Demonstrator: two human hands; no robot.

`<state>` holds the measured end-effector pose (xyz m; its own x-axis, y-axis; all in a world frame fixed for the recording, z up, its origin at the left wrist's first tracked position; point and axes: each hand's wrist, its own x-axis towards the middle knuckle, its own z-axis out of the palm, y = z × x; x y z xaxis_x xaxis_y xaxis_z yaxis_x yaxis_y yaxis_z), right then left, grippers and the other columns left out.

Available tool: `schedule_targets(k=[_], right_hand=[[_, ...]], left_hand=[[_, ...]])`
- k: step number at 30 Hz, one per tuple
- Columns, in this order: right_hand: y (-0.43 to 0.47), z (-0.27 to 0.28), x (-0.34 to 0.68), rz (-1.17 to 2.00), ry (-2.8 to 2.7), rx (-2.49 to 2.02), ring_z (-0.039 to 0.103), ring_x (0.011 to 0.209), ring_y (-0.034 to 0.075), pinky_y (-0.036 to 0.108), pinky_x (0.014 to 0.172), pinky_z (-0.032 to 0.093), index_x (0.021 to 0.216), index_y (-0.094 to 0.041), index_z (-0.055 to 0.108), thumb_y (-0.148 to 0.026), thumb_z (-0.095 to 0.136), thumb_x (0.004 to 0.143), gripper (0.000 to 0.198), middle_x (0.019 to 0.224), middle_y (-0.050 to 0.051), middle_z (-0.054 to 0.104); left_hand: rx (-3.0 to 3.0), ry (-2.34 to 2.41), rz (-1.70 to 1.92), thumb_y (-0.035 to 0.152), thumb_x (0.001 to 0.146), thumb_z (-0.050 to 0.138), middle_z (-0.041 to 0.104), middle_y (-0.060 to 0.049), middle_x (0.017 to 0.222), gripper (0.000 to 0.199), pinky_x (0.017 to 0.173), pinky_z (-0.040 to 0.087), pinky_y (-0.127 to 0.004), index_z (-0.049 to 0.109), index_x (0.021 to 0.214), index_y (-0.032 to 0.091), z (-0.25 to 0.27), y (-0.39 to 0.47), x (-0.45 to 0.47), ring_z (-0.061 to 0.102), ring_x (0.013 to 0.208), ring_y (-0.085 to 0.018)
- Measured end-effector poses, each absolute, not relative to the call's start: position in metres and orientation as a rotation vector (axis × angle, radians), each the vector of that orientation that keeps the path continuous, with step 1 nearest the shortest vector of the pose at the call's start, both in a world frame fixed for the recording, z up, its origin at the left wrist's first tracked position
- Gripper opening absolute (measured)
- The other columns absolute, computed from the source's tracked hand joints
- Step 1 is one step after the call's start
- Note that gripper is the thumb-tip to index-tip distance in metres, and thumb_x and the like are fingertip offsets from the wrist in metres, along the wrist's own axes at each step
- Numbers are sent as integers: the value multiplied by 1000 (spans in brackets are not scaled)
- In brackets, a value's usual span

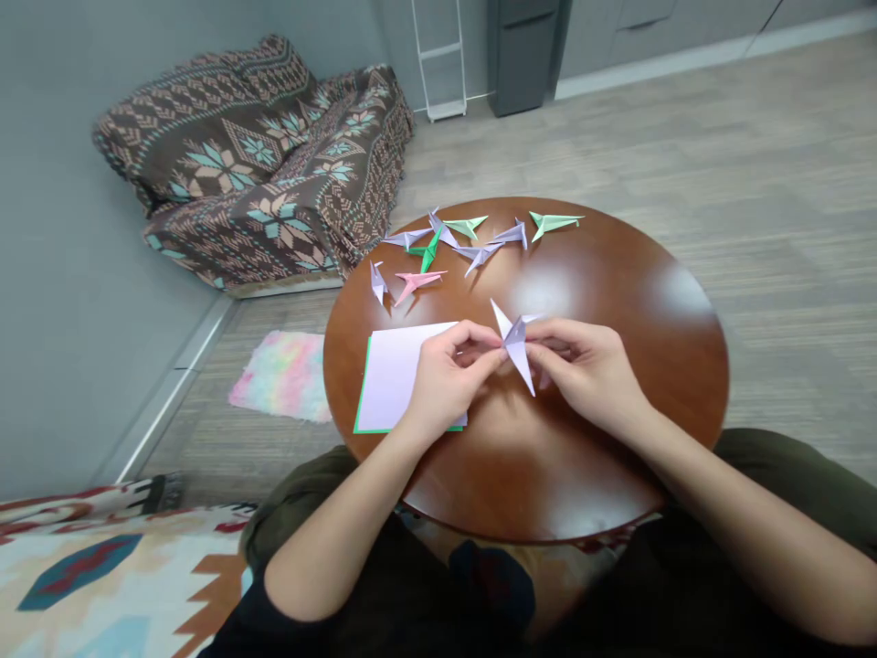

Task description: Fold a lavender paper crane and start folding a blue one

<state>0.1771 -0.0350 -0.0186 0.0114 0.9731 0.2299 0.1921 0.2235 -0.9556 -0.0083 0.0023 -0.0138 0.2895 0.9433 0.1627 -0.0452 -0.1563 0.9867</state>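
A lavender origami crane (519, 344) is held just above the table between both hands, its pointed parts spread out. My left hand (452, 366) pinches its left side, fingers closed. On the opposite side my right hand (586, 366) grips it with thumb and fingers pressed together. Beneath my left hand and wrist lies a stack of square paper (397, 375), lavender on top with green edges showing below. Farther back stand several folded cranes, among them a pink one (417, 283), a dark green one (427, 253) and a pale green one (554, 223).
The round brown wooden table (658, 366) has a glossy top with light reflections. Beyond it are a sofa (274, 174) under a patterned cover, a white metal rack (442, 55) and a dark grey bin (524, 55). A pastel fluffy mat (280, 375) lies on the floor.
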Motion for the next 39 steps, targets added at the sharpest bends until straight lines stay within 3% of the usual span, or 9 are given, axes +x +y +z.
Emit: schedule_targets(k=[5, 8, 11, 14, 20, 30, 34, 39], right_hand=[[-34, -15, 173, 1373, -1149, -1205, 63, 50, 14, 25, 46, 54, 82, -18, 72, -53, 78, 88, 37, 62, 1, 68], [-34, -12, 171, 1533, -1092, -1117, 64, 54, 12, 24, 52, 56, 77, -17, 71, -52, 87, 79, 39, 66, 1, 69], [-34, -11, 171, 1512, -1082, -1088, 62, 53, 11, 23, 52, 53, 76, -17, 70, -48, 89, 76, 37, 65, 0, 68], [-35, -10, 173, 1432, -1189, -1117, 62, 50, 12, 24, 50, 52, 76, -18, 67, -44, 85, 81, 32, 61, 0, 68], [-38, -11, 170, 1357, -1341, -1126, 58, 46, 11, 23, 49, 48, 76, -20, 61, -33, 74, 88, 23, 55, -4, 61], [-37, -13, 170, 1271, -1237, -1203, 56, 45, 9, 22, 45, 47, 78, -15, 69, -45, 78, 87, 32, 58, -2, 63], [-36, -15, 171, 1268, -1140, -1194, 56, 44, 8, 20, 44, 47, 75, -16, 67, -48, 81, 86, 36, 57, -3, 61], [-34, -14, 169, 1274, -1004, -1115, 65, 50, 11, 23, 49, 56, 89, -17, 70, -49, 85, 82, 36, 71, 1, 74]], left_hand=[[1575, 927, 1226, 23, 85, 78, 72, -4, 90, 9, 74, 56, -26, 71, 82, 18, -20, 1, -10, 68, 82, -16], [1665, 865, 1221, 22, 89, 75, 73, -5, 97, 8, 77, 58, -27, 71, 84, 18, -21, -1, -10, 70, 86, -16], [1609, 812, 1195, 23, 87, 78, 74, -7, 101, 9, 84, 59, -30, 71, 85, 18, -18, -1, -9, 72, 90, -17], [1422, 730, 1122, 29, 81, 85, 74, -7, 102, 18, 85, 59, -32, 71, 84, 17, -16, 1, -10, 72, 91, -18], [1170, 716, 972, 36, 79, 89, 73, -1, 87, 26, 81, 55, -28, 73, 86, 18, -20, 8, -13, 68, 80, -14], [846, 784, 1149, 25, 70, 93, 71, 1, 77, 24, 84, 54, -26, 71, 74, 15, -15, 9, -7, 66, 77, -10], [728, 786, 1183, 19, 71, 91, 71, 2, 80, 23, 90, 54, -25, 69, 77, 15, -13, 14, -10, 68, 81, -9], [717, 743, 1141, 15, 70, 90, 74, 0, 85, 21, 92, 54, -24, 71, 80, 14, -13, 11, -9, 70, 85, -10]])
